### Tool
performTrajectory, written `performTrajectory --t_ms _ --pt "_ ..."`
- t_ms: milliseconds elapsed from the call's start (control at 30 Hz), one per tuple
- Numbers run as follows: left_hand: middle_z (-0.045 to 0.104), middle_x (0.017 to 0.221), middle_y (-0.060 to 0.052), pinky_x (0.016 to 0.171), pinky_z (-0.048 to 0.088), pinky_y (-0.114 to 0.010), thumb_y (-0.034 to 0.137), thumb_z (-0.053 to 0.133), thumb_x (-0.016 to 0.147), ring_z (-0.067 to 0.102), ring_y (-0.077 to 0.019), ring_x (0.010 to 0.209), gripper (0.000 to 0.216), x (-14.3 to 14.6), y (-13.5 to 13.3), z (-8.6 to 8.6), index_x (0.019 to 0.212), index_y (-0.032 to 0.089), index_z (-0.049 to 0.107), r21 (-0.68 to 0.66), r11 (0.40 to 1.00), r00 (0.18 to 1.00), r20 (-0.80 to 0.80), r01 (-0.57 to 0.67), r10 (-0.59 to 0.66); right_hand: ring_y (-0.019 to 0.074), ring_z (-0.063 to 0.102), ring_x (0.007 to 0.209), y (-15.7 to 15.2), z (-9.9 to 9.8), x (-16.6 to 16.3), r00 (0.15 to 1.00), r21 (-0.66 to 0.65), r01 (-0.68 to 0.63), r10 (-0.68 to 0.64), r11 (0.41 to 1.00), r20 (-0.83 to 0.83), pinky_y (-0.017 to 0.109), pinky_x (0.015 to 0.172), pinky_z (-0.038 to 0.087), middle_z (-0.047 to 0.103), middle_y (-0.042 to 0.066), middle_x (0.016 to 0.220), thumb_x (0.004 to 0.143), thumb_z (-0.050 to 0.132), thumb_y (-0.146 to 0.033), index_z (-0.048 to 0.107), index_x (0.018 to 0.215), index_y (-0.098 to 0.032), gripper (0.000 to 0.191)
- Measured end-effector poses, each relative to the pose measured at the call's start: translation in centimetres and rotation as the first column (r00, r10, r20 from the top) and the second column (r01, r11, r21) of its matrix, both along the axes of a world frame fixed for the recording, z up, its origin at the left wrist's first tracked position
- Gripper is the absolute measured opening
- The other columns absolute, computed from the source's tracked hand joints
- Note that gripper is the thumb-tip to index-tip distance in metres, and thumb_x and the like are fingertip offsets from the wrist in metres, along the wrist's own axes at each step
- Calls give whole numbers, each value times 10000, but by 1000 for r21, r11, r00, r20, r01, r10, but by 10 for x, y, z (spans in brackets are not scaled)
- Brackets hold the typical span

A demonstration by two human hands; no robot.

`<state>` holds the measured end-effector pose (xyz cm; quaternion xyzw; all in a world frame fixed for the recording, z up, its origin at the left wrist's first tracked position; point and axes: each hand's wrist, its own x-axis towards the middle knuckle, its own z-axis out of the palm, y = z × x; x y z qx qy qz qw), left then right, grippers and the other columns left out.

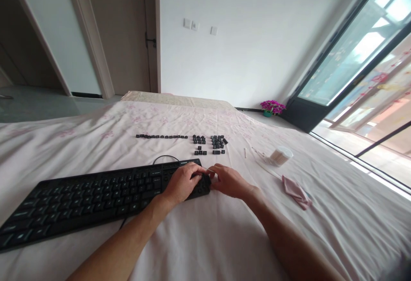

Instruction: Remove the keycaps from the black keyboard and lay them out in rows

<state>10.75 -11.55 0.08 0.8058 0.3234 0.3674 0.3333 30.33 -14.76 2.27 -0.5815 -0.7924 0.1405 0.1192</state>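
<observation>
A black keyboard (96, 199) lies slanted on the bedsheet, its right end with keycaps off. Over that end is my left hand (181, 184), fingers bent and drawn together; what is under its fingertips, if anything, is hidden. Just to the right, my right hand (227, 181) pinches a thin white stick, which looks like a cotton swab (208, 170), at the keyboard's right edge. The fingertips of both hands nearly meet. Beyond the keyboard, loose black keycaps (217, 142) stand in groups, with a long row of keycaps (162, 136) to their left.
A clear tub of cotton swabs (281, 156) lies tipped on the right, with loose swabs beside it. Nearer me is a pink cloth (296, 192). The keyboard's cable (165, 156) loops behind it. The pale floral sheet (244, 238) is wrinkled.
</observation>
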Motion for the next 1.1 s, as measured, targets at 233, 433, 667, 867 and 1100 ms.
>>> performTrajectory --t_ms 233,433,667,867,1100 --pt "666 937 -19 832 473 -275 95 523 794 616 -166 887 227 0 -1 1 898 225 678 -6 1000 1000 -20 1 -1 155 587 749 9 0 19 992 7 64 -63 998 -112 240 656 388 670 7 816 800 550 -250 688 880 -210 165" --pt "660 937 -19 829 465 -270 101 518 794 611 -161 884 214 1 -1 1 877 223 673 -2 1000 1000 -12 8 -8 127 550 588 16 3 54 972 -133 205 -218 970 -87 224 527 346 665 -3 672 789 516 -224 718 862 -204 216" --pt "656 949 -20 834 459 -272 96 514 788 605 -163 891 223 0 0 0 882 224 671 -10 1000 1000 -25 16 -16 177 600 784 17 9 68 948 8 303 -302 953 100 254 662 382 684 47 901 730 600 -251 716 947 -220 248" --pt "658 943 -24 832 466 -275 93 510 788 610 -168 891 224 0 -1 2 863 226 673 -18 999 1000 -3 30 -30 169 587 735 17 0 72 941 -16 318 -313 948 131 239 595 336 685 9 787 671 661 -240 708 807 -231 144" --pt "672 929 -22 842 475 -266 109 498 821 618 -158 894 214 0 -1 -2 847 227 674 1 1000 993 113 30 -30 143 585 638 53 -12 93 823 -7 566 -566 824 -44 220 530 325 666 24 668 749 585 -326 700 806 -165 205"
